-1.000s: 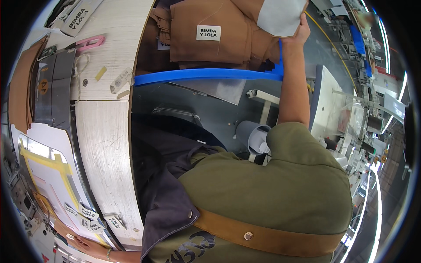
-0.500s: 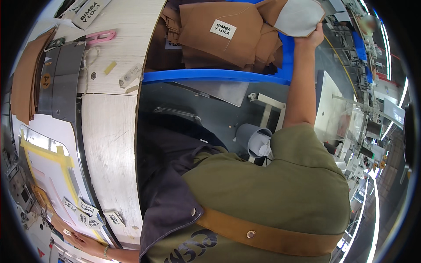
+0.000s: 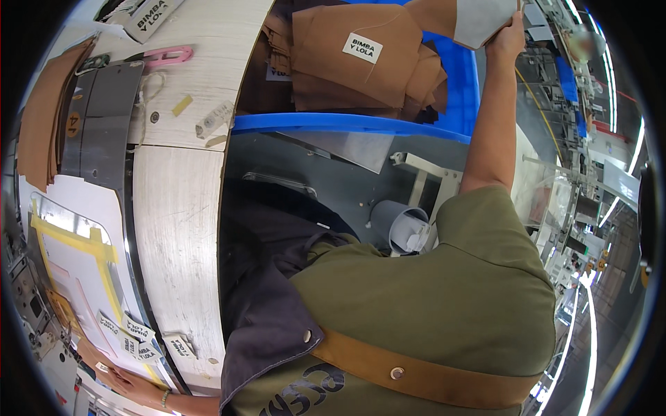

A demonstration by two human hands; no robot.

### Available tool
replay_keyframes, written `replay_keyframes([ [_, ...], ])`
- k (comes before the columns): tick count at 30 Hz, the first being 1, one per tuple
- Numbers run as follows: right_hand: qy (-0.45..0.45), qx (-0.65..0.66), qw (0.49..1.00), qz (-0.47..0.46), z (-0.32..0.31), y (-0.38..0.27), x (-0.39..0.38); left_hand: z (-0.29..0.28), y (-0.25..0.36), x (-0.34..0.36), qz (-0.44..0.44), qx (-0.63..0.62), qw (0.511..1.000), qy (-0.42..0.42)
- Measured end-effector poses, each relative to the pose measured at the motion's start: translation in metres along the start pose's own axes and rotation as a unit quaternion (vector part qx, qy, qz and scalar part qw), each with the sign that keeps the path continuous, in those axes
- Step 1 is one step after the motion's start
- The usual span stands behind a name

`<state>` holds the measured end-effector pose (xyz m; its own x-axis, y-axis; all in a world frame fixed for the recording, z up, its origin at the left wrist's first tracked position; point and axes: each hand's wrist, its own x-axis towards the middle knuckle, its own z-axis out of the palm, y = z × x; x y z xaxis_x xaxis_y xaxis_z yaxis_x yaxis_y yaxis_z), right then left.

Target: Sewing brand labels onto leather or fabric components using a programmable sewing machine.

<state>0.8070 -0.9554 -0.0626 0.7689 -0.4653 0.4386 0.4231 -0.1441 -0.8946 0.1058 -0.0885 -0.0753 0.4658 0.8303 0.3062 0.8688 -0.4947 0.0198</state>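
My right hand [image 3: 506,38] grips the edge of a brown piece with a grey-white face [image 3: 479,17] at the top, above the blue bin [image 3: 347,121]. Brown cut pieces [image 3: 333,73] lie stacked in the bin, some with white labels [image 3: 361,48]. At the lower left, my left hand [image 3: 128,383] rests with fingers laid out on a brown piece [image 3: 87,350] at the edge of the white bench. Beside it are small white labels [image 3: 179,345] and a white template with yellow tape [image 3: 73,236].
The pale bench [image 3: 177,249] carries pink-handled scissors [image 3: 173,55], a dark metal plate [image 3: 104,118] and brown sheets [image 3: 48,111]. Below the bin are a grey bucket [image 3: 399,225] and metal frame [image 3: 427,173]. Rows of machines [image 3: 590,194] line the right.
My right hand has moved right and upward with the piece, uncovering more of the bin's blue right side. The view has shifted slightly; my left hand has stayed at the bench.
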Motion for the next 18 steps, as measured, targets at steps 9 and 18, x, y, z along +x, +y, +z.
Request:
replay_keyframes([
  [9, 0.018, -0.002, 0.996, -0.086, 0.013, -0.071, 0.016, 0.007, -0.017, 0.006, 0.008, -0.014, 1.0, 0.0],
  [18, -0.08, -0.415, 0.885, -0.194, 0.009, -0.037, 0.016, 0.011, -0.032, 0.008, 0.019, -0.021, 1.0, 0.003],
])
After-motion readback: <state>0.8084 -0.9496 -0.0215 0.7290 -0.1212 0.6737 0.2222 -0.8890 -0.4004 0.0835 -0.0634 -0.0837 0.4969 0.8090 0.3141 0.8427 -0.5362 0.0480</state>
